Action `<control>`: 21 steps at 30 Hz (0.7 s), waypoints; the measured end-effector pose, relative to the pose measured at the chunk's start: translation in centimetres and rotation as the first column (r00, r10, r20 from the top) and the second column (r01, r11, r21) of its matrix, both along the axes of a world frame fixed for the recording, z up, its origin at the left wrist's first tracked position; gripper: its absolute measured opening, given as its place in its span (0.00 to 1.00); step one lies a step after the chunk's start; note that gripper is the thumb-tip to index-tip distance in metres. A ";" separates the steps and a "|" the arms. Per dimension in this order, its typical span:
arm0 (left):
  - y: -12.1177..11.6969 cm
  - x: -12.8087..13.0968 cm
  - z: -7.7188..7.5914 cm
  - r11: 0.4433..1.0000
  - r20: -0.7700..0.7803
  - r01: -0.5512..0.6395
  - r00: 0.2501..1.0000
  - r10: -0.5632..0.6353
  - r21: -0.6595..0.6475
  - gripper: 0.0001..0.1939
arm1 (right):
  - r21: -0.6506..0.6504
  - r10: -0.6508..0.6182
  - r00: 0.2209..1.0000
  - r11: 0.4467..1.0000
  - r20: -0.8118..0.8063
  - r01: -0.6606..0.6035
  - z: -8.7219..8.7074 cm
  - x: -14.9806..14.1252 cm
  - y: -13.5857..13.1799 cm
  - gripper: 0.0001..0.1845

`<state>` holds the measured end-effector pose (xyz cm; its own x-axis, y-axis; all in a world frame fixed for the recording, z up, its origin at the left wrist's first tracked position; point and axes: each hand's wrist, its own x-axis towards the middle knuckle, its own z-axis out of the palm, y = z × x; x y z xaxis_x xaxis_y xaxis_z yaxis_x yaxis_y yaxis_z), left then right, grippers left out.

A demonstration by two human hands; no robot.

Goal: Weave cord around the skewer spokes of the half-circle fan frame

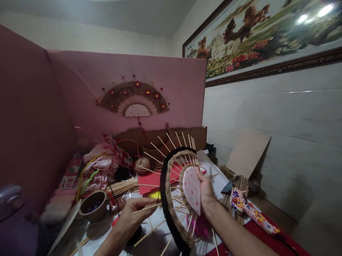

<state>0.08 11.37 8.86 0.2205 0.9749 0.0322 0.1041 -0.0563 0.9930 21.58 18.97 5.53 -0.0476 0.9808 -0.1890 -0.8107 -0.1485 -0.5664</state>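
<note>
A half-round fan frame (168, 186) of thin wooden sticks stands tilted in front of me. It has a woven brown twine band, a black yarn band outside it, and a white dotted fabric half-circle (191, 188) at its centre. My right hand (206, 189) grips it by that half-circle, thumb on the front. At the outer edge of the black band, my left hand (139, 210) is closed in a pinch beside one stick. A thin dark strand, apparently black yarn (159, 194), shows at its fingertips. Partly hidden below my left hand lies a dark round bundle (134, 236).
A finished fan (136, 99) hangs on the pink board behind. On the table are a bowl of dark beads (93, 207), a twine ball (142, 165), a stick bundle (121, 188), red paper (147, 183) and pink yarn. At right lies a flower-patterned glue gun (253, 212) with its cord.
</note>
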 end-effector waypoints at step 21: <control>-0.3 -0.9 0.3 0.993 -0.101 -0.063 0.992 0.073 0.096 0.14 | 0.014 -0.113 0.993 0.994 0.020 0.113 -0.7 0.5 0.8 0.14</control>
<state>-0.80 11.07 9.19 0.1604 0.9816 0.1037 0.2132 -0.1370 0.9673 22.04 19.78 4.79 0.0673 0.9821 -0.1759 -0.8101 -0.0491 -0.5842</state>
